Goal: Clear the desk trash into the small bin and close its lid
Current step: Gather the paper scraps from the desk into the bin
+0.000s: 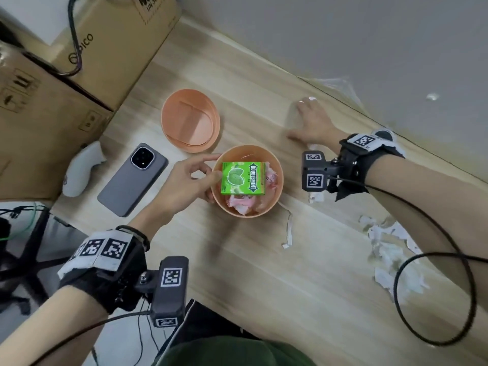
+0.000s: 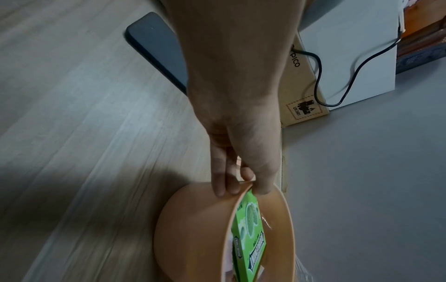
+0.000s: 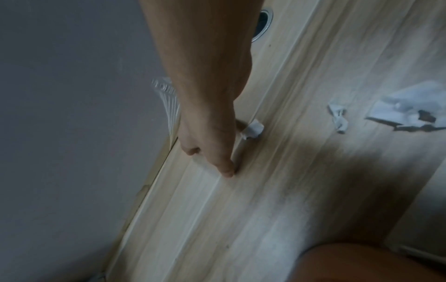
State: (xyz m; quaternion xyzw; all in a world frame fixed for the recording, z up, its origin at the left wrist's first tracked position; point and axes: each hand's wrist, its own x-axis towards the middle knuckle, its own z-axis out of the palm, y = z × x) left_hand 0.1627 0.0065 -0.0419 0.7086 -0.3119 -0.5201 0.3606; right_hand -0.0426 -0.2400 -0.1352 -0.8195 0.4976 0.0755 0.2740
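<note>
**Mid-clear: bin steadied, right hand going for paper scraps**

Currently the left hand (image 1: 182,178) is pinching the near-side rim of the small bin (image 1: 277,165), thumb inside, fingers (image 2: 220,183) curled on the outer wall. Right against that thumb, a green gum box (image 1: 243,178) is lying on top of pink wrappers (image 1: 239,203) inside the bin. Beyond the left fingers, the lid (image 1: 190,118) is sitting upside down on the desk (image 1: 264,273), just apart from the bin.

The right hand (image 1: 310,120) is lying flat on the desk near its far edge, fingers spread and straight, gripping nothing. A crumpled white scrap (image 3: 252,130) is sitting just beside the thumb side, touching or nearly so; blur makes it hard to call. More torn paper (image 1: 390,249) is lying well behind the right wrist, plus a thin strip (image 1: 289,228) near the bin.

Judgement: bin is about half loaded, several scraps are outstanding, lid step not started.

For this step:
- Curl the fingers around the nearest scrap first, pinching rather than sweeping, since it is light and will skate.
- Keep the left grip on the rim so the bin is not tipping during drops.
- The gum box is riding high; press it down before lidding.
- Phone (image 1: 133,180) and white controller (image 1: 81,169) are not trash; leave them.
</note>
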